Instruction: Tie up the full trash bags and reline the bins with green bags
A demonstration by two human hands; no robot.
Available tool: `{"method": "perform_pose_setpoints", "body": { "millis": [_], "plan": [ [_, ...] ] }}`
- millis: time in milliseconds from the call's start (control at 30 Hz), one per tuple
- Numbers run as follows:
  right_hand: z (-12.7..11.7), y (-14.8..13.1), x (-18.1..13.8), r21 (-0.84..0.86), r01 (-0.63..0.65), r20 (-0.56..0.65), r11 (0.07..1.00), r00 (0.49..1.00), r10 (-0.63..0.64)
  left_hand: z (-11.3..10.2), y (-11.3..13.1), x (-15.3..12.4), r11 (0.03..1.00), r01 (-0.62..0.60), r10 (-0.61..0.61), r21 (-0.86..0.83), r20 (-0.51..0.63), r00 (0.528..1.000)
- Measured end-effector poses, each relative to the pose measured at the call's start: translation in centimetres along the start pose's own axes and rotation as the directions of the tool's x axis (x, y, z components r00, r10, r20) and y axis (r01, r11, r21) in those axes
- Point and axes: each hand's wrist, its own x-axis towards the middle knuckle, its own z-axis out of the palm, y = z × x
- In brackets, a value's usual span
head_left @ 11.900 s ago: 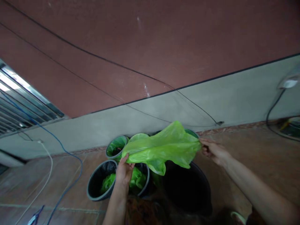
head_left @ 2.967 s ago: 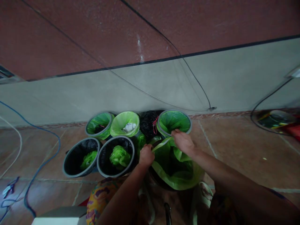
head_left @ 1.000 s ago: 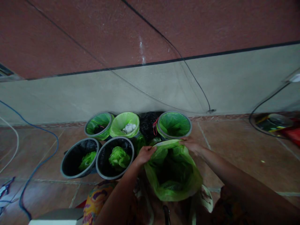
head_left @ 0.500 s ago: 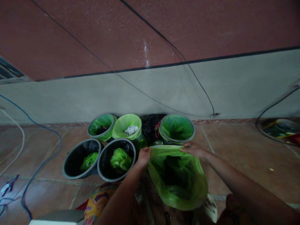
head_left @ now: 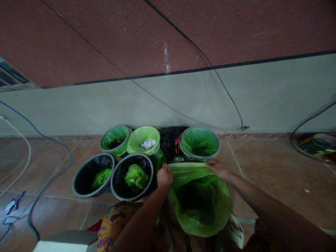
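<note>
A green plastic garbage bag [head_left: 202, 225] lines a bin in front of me, its mouth spread wide and its inside dark. My left hand [head_left: 165, 176] is closed on the bag's far edge at the left. At the right end of that same edge, my right hand [head_left: 216, 167] grips the plastic. The edge is pulled straight between both hands. Just beyond stands a bin with a green liner [head_left: 201, 140] under a grey rim. To the left, a black-lined bin [head_left: 132, 157] holds a crumpled green bag [head_left: 136, 176].
Another black-lined bin [head_left: 81, 180] stands farther left. Two green-lined bins and a black bag [head_left: 169, 141] with red ties are along the wall [head_left: 118, 108]. A blue cable [head_left: 49, 175] crosses the tiled floor. A pale box [head_left: 65, 241] is at lower left.
The far edge of the green bag is stretched tighter, showing a wider flat band between my hands. My hands have shifted slightly right in view, as has the whole scene.
</note>
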Motion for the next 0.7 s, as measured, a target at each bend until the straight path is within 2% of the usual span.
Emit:
{"method": "perform_pose_setpoints", "body": {
  "millis": [100, 233, 333, 433, 567, 700],
  "plan": [
    [0.0, 0.8, 0.5, -0.228, -0.023, 0.015, 0.973, 1.000, 0.027, 0.2, -0.1, -0.1, 1.000, 0.014, -0.015, 0.025, 0.034, 0.999],
    [0.3, 0.7, 0.5, -0.341, -0.057, -0.082, 0.938, 0.996, 0.031, -0.3, 0.3, 0.4, 1.000, 0.024, -0.024, 0.016, 0.004, 1.000],
    [0.4, 0.2, 0.8, -0.319, -0.104, -0.155, 0.942, 0.986, 0.056, -0.8, 1.1, 1.8, 0.999, 0.018, -0.020, -0.039, -0.047, 0.999],
    [0.3, 0.1, 1.6, -0.278, -0.153, -0.168, 0.948, 0.980, 0.109, -0.7, 1.7, 3.5, 0.996, 0.029, -0.032, -0.082, -0.038, 0.999],
    [0.5, 0.7, 2.7, -0.227, -0.209, -0.140, 0.951, 0.974, 0.180, 0.7, 1.5, 5.4, 0.996, 0.073, -0.071, -0.054, 0.048, 0.996],
    [1.1, 1.8, 3.0, -0.154, -0.182, -0.063, 0.971, 0.983, 0.175, 2.2, 0.1, 6.6, 0.999, 0.039, -0.040, 0.014, 0.186, 0.982]
  ]
}}
